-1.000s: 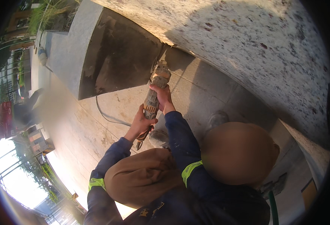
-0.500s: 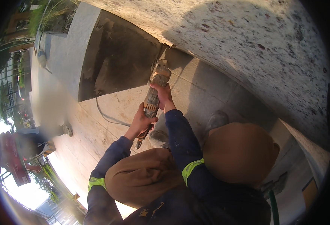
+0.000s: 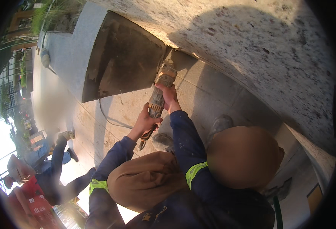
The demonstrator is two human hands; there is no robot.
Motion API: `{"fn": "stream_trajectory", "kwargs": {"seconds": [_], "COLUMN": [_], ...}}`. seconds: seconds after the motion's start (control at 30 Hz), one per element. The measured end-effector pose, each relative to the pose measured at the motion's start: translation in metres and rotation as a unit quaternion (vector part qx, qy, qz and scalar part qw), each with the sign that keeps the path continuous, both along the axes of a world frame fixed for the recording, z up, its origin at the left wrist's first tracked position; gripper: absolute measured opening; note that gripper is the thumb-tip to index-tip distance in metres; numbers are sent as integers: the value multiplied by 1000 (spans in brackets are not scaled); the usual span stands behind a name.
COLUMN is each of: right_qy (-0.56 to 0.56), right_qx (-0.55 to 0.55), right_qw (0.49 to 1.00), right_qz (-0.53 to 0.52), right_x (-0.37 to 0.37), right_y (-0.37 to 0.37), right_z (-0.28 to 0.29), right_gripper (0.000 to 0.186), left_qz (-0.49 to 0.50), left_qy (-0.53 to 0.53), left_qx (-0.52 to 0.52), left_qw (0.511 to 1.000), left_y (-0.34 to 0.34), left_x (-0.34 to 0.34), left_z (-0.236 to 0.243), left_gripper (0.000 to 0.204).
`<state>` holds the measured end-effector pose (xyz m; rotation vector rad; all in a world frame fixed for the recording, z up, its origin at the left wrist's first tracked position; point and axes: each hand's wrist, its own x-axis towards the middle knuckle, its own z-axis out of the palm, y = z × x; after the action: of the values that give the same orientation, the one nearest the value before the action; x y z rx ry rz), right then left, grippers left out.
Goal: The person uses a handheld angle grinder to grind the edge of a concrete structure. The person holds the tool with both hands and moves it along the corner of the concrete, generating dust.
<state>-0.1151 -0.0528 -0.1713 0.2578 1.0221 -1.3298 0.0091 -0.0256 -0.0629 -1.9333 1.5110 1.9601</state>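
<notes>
Both of my hands grip a dusty angle grinder [image 3: 158, 100], held at a slant. My left hand [image 3: 144, 121] wraps its rear end, near where the cord leaves the handle. Around the body behind the grinder's head, my right hand [image 3: 169, 96] is closed. The head points away from me, toward the corner where a dark, rough panel [image 3: 131, 55] meets a speckled stone wall [image 3: 252, 61]. Whether its disc touches anything I cannot tell.
A cord [image 3: 108, 117] curves over the tiled floor [image 3: 122, 108] beside the panel. My boots [image 3: 163, 142] are just below the grinder. At the left, a person in a red vest [image 3: 36, 200] reaches forward. Another power tool [image 3: 45, 58] lies on the pale ledge at upper left.
The person in red at the left has come closer, an arm now stretched out. My hands and the grinder hold almost the same place; the view has shifted slightly.
</notes>
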Motion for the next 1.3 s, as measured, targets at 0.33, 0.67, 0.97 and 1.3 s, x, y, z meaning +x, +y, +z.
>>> {"fn": "stream_trajectory", "kwargs": {"seconds": [0.33, 0.67, 0.97, 1.3], "right_qy": [11, -24, 7, -7], "right_qx": [-18, -14, -12, -5], "right_qw": [1000, 1000, 1000, 1000], "right_qz": [-8, 4, -6, 5], "right_x": [7, 6, 9, 9], "right_y": [7, 8, 8, 9], "right_z": [4, 1, 0, -2], "right_gripper": [63, 61, 62, 67], "left_qz": [6, 5, -6, -12], "left_qy": [-14, -32, -22, -28], "left_qx": [-10, 8, -15, -4], "left_qw": [1000, 999, 1000, 1000], "left_y": [11, 8, 11, 9], "left_x": [-1, -1, 1, 0], "left_z": [13, 10, 12, 9], "left_gripper": [84, 77, 85, 85]}}
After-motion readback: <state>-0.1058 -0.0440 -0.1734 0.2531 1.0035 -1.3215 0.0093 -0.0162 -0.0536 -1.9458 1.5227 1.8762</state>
